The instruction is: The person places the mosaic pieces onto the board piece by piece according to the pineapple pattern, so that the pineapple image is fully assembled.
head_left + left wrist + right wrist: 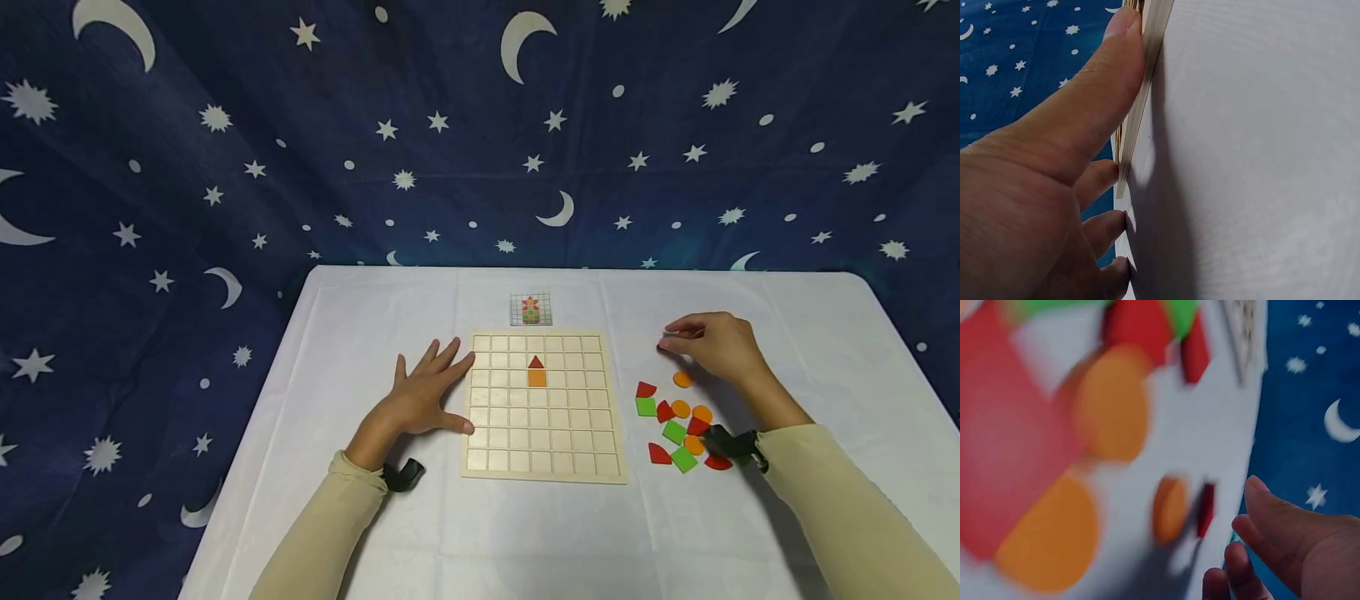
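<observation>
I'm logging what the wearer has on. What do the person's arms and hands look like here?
Both arms wear long cream sleeves. A small black camera unit is strapped at each wrist, left and right. The left hand and right hand are bare: no gloves, no visible rings.

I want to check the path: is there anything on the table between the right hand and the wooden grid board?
Nothing visible. The white cloth is bare between the right hand and the wooden grid board; the loose coloured pieces lie nearer the person, below that line.
</observation>
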Available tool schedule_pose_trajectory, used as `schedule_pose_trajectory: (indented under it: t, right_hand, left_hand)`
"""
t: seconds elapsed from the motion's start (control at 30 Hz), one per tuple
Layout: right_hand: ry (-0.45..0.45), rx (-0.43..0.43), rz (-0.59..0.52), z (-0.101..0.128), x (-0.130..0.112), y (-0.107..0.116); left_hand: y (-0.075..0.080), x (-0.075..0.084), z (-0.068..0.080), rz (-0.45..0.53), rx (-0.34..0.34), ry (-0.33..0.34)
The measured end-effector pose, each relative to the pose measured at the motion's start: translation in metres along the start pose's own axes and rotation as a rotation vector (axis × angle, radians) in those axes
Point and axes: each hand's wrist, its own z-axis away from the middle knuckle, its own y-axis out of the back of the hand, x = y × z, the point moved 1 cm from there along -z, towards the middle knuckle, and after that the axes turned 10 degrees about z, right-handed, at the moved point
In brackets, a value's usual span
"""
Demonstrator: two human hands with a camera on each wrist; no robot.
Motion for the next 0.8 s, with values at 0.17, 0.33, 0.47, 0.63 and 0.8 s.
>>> schedule_pose_trajectory:
  t: [0.17,0.33,0.47,0.63,0.8]
  right_hand:
    - [-0.042,0.001,0.014,-0.002,0.02,-0.005]
    - [-0.054,0.004,-0.007,-0.002,0.022,-0.01]
    - [-0.071,0.001,-0.032,-0.002,0.021,-0.012]
    - [-0.084,0.002,-0.071,-0.001,0.021,-0.013]
    - [-0.049,0.012,-0.101,0.001,0.019,-0.015]
  left_hand:
    - [0.0,0.0,0.001,0.002,0.0,0.001]
    - [0.0,0.0,0.001,0.0,0.002,-0.001]
    - [0.0,0.0,0.001,0.003,0.003,-0.001]
    - [0.0,0.0,0.001,0.002,0.002,-0.002]
    - [0.0,0.0,0.001,0.001,-0.001,0.0]
